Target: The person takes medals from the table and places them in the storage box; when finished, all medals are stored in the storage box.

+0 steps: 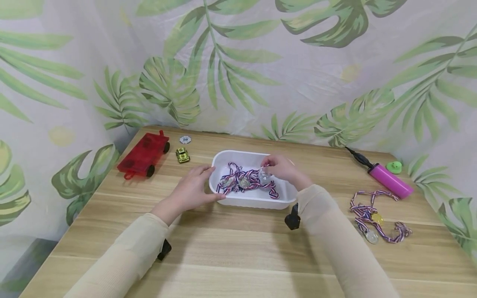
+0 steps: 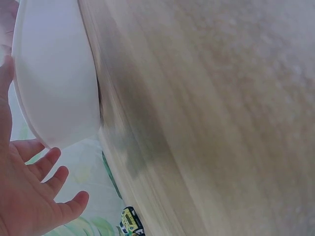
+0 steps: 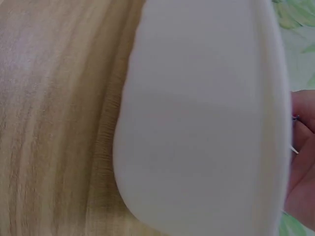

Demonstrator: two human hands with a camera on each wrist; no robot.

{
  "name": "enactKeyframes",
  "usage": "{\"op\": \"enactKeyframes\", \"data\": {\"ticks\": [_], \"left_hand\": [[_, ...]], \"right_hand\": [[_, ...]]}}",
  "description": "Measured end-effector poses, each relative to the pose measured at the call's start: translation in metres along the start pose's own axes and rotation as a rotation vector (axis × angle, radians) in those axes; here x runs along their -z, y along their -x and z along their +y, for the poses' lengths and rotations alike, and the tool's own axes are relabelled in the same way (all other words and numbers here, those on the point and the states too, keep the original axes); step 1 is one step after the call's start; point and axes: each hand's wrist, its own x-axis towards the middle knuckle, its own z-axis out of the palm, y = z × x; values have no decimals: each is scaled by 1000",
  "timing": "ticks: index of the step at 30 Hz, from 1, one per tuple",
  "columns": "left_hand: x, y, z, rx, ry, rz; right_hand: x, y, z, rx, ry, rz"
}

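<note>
On the table [image 1: 231, 252], cart [image 1: 143, 156] and pump [image 1: 391, 180] flank the basin [image 1: 257, 203], right grip [image 1: 282, 167] holding a medal [image 1: 265, 178], left grip [image 1: 191, 188] spread.

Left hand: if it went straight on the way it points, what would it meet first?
Probably the white tub, whose rim the left hand seems to touch, though depth is unclear.

- On the table [image 1: 223, 252]: tray [image 1: 261, 203], with medals [image 1: 244, 183] inside
- At its left end: left hand [image 1: 190, 188]; over its right part: right hand [image 1: 282, 168]
- Left of tray: toy car [image 1: 182, 155], then wagon [image 1: 143, 155]; token [image 1: 185, 140] behind car
- Right: pump [image 1: 390, 180], figurine [image 1: 393, 167] beside; loose medals [image 1: 377, 218] in front
</note>
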Motion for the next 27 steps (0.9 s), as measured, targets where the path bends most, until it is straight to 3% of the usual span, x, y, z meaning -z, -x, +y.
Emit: {"op": "enactKeyframes", "data": {"ticks": [5, 11, 17, 27], "left_hand": [[0, 0, -1, -2, 2, 6], [0, 0, 0, -1, 5, 2], [1, 1, 2, -14, -1, 3], [2, 2, 3, -3, 1, 6]], "right_hand": [[-12, -6, -3, 57, 114, -75], [-20, -13, -5, 48, 192, -104], [-27, -15, -2, 19, 215, -76], [-34, -13, -5, 53, 318, -27]]}}
